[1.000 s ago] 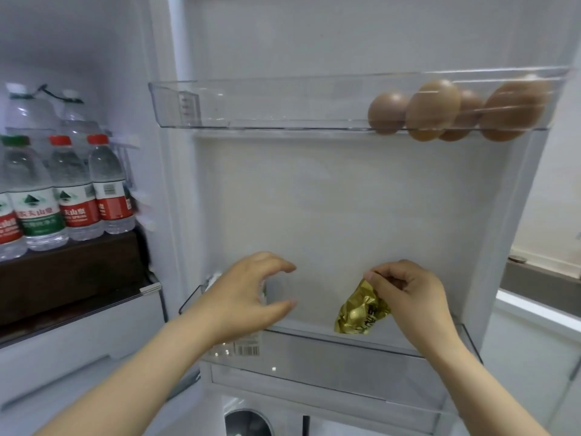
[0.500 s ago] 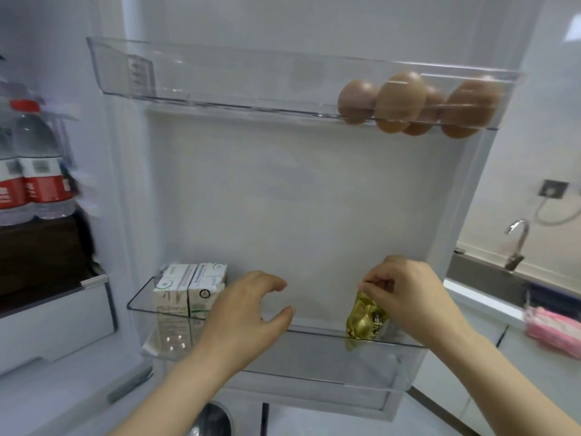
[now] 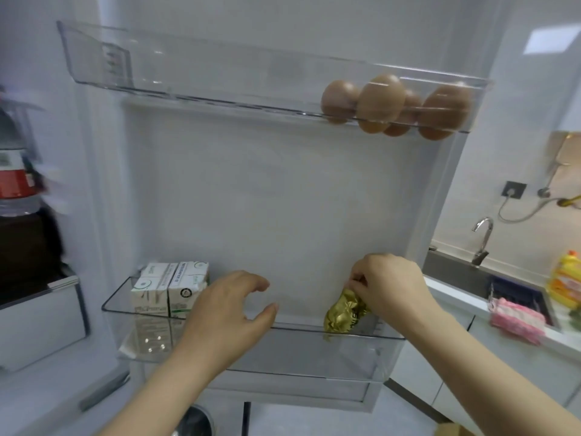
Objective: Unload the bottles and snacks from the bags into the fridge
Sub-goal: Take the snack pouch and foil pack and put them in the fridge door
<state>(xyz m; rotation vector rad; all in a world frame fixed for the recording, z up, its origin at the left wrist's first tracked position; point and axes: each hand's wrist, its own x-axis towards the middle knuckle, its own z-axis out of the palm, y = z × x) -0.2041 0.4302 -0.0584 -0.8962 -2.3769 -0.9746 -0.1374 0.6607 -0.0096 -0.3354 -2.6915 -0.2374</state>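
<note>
Fridge door shelf (image 3: 298, 350): right hand (image 3: 390, 284) pinches snack packet (image 3: 344, 313), hiding its top, lower than a second ago; left hand (image 3: 226, 316) released; bottle (image 3: 12, 180) cut off at left.

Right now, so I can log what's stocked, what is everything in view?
Brown eggs: four, brown, right end of upper clear plastic door shelf.
White-and-green drink cartons: two, white and green, left end of lower clear plastic door shelf.
Gold foil snack packet: one, gold, right end of lower shelf.
Red-labelled clear water bottle: one, clear, fridge interior, far left.
Chrome tap: one, silver, right, over sink.
Pink cloth: one, pink, beside sink.
Yellow container: one, yellow, right edge.
Left hand: one, open, empty, before lower shelf.
Right hand: one, pinching the packet.
</note>
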